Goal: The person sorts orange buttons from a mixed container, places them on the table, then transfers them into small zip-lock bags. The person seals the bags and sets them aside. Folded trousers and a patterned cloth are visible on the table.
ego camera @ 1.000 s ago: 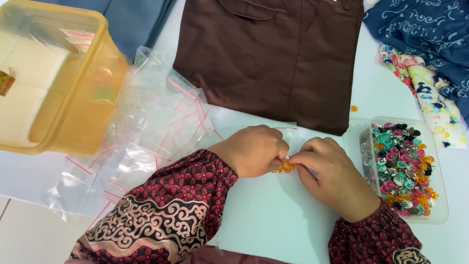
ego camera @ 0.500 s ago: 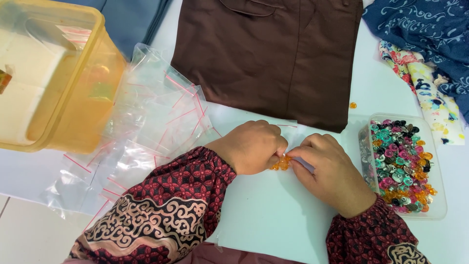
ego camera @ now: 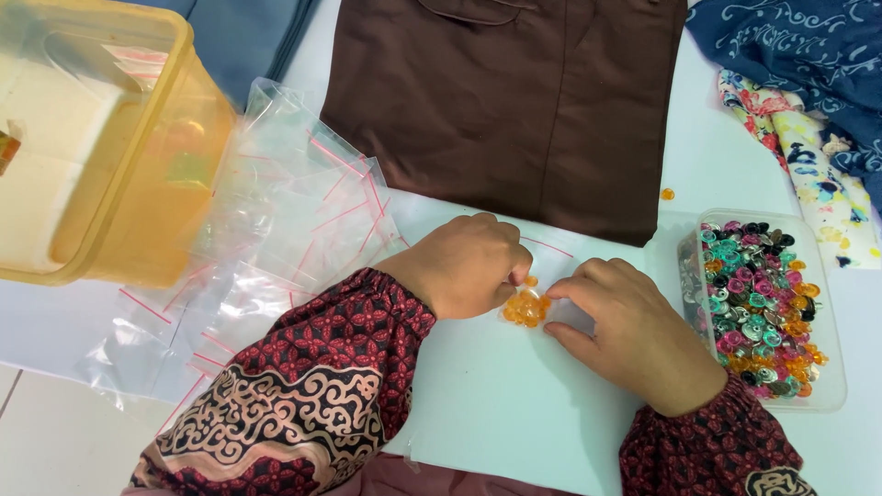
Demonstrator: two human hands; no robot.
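— Pinching a small clear zip bag (ego camera: 551,276) between them, what exactly are the hands doing?

— Both rest on the white worktop (ego camera: 514,404). The left hand (ego camera: 469,266) is curled closed, fingertips gripping the bag's edge; the right hand (ego camera: 634,335) has thumb and forefinger closed on the bag's other side, the remaining fingers loosely bent. Inside the bag sits a cluster of orange beads (ego camera: 525,308), directly between the two hands.

— And around the bag?

— Just right of it, beyond the right hand, stands a clear plastic tray (ego camera: 827,390) filled with mixed beads (ego camera: 758,308) in green, pink, orange and black. One stray orange bead (ego camera: 668,194) lies above the bag to the right, near the tray's far corner. Above the bag, almost touching it, lies a folded brown garment (ego camera: 514,101). Left of the bag spreads a loose pile of empty zip bags (ego camera: 276,248) with red seal strips, and farther left an amber plastic container (ego camera: 119,156). Patterned fabrics (ego camera: 808,83) lie well up and right of the bag.
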